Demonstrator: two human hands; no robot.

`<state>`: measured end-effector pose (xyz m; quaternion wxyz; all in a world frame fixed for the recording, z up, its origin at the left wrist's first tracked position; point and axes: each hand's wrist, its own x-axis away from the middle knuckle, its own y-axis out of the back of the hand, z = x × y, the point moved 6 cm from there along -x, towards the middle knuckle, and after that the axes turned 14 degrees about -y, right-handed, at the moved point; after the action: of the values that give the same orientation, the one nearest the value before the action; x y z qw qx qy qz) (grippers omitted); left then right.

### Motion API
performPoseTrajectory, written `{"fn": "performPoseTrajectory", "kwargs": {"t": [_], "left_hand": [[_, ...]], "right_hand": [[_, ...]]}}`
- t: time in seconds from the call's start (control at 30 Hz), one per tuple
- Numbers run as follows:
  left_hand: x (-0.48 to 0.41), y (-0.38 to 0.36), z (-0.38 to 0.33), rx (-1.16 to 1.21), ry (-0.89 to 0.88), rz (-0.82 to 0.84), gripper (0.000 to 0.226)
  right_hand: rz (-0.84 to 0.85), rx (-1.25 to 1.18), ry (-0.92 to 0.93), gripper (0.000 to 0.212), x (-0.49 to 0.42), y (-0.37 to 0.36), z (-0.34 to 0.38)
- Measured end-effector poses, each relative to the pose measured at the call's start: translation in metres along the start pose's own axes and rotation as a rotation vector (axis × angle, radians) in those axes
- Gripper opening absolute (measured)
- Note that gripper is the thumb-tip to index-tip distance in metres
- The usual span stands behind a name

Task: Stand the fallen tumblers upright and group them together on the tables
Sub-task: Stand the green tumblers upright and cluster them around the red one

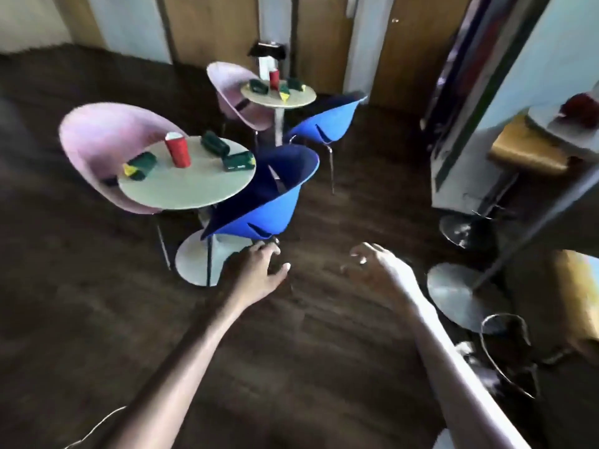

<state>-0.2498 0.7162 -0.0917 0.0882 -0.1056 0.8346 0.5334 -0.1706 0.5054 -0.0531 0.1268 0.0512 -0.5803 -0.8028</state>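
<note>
Tabletop (181,192), your 10 o'clock: red tumbler (177,153) upright near centre; green tumblers (215,144) lying by the rim at 9, 1, 3 o'clock; blue chair (269,196) crowds 4 o'clock. Your left hand (262,267), right hand (376,264): empty, fingers loose.

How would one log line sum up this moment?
left hand: empty | right hand: empty | near table: red tumbler upright, three green tumblers fallen | far table: more fallen

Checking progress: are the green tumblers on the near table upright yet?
No, all three green tumblers lie on their sides on the near table; only the red tumbler stands.
</note>
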Motion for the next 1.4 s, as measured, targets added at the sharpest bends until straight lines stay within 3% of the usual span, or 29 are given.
{"fn": "performPoseTrajectory", "kwargs": {"t": [0.13, 0.33, 0.57, 0.83, 0.97, 1.13, 1.27, 1.4], "left_hand": [[0.038, 0.034, 0.127, 0.055, 0.227, -0.044, 0.046], [0.062, 0.069, 0.242, 0.080, 0.380, -0.070, 0.033], [0.027, 0.085, 0.341, 0.011, 0.422, -0.126, 0.031], [-0.084, 0.100, 0.468, -0.044, 0.422, -0.108, 0.030], [-0.132, 0.119, 0.539, -0.062, 0.424, -0.123, 0.047], [-0.160, 0.135, 0.611, -0.054, 0.477, -0.108, 0.047], [-0.174, 0.131, 0.667, -0.075, 0.499, -0.082, 0.041], [-0.190, 0.119, 0.728, 0.055, 0.529, -0.073, 0.037]], "right_hand": [[0.057, 0.013, 0.185, 0.030, -0.026, -0.050, 0.118], [0.195, -0.088, 0.217, 0.037, -0.082, -0.128, 0.235], [0.234, -0.077, 0.313, 0.037, -0.155, -0.179, 0.331], [0.268, -0.026, 0.391, 0.039, -0.295, -0.228, 0.431], [0.284, -0.011, 0.427, 0.039, -0.365, -0.248, 0.485], [0.293, 0.000, 0.472, 0.040, -0.425, -0.270, 0.553], [0.369, -0.019, 0.475, 0.039, -0.465, -0.302, 0.599], [0.483, -0.016, 0.448, 0.037, -0.498, -0.344, 0.637]]}}
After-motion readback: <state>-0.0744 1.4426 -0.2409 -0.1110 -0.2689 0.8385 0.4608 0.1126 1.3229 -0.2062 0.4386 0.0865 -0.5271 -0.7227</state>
